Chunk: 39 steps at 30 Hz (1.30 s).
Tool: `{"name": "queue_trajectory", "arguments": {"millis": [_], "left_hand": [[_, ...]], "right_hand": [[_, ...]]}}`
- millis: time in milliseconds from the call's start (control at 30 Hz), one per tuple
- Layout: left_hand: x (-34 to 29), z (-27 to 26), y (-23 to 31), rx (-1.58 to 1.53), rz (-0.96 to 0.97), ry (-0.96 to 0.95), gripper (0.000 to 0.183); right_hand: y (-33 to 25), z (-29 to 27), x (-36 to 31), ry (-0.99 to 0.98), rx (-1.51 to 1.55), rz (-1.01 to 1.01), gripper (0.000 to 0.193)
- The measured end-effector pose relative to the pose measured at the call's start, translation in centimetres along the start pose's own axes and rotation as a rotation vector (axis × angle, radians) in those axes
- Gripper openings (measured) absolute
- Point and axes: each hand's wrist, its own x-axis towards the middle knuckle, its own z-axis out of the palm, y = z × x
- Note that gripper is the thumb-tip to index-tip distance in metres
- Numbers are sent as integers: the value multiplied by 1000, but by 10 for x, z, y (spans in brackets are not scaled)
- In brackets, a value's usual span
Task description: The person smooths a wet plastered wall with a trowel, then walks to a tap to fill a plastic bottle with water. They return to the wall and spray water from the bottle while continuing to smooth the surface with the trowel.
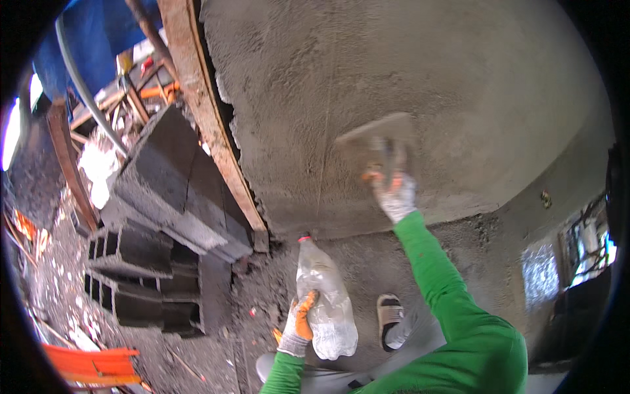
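Note:
My right hand [395, 196], in a white glove with orange fingers, is closed round the handle of a plastering float [380, 128]. The float lies against the grey plastered wall [295, 79] and is smeared by motion. Low in front of me, my left hand [300, 322] wears a matching glove and grips the side of a large clear plastic bottle [328, 295]. The bottle is tilted, its red cap end [305, 238] pointing up toward the foot of the wall. Some of its far side is hidden from me.
A wooden board [213, 125] runs along the wall's left edge. Left of it stand stacked grey hollow blocks [141, 253]. An orange piece [92, 364] lies at lower left. My sandalled foot [390, 322] rests on the rough, dirty ground, and debris lies beyond the blocks.

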Motion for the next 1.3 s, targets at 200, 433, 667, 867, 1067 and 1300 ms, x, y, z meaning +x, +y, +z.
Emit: {"name": "queue_trajectory", "arguments": {"millis": [200,433,667,867,1067,1300], "left_hand": [[36,-16,-30,-576,-149,124,49],[25,-21,18,-696,-112,287,57],[26,-14,36,-571,-146,282,50],[48,-31,12,58,207,203,35],[36,-55,-24,-522,-227,305,50],[60,-11,25,-534,-76,130,45]], "right_hand": [[-108,2,154,-128,-173,-26,47],[-51,-71,129,183,-561,-207,49],[-92,24,87,9,-277,-99,82],[-17,-154,185,452,9,-17,38],[27,-71,31,568,-68,256,64],[-90,-88,215,210,-328,-282,49]]}}
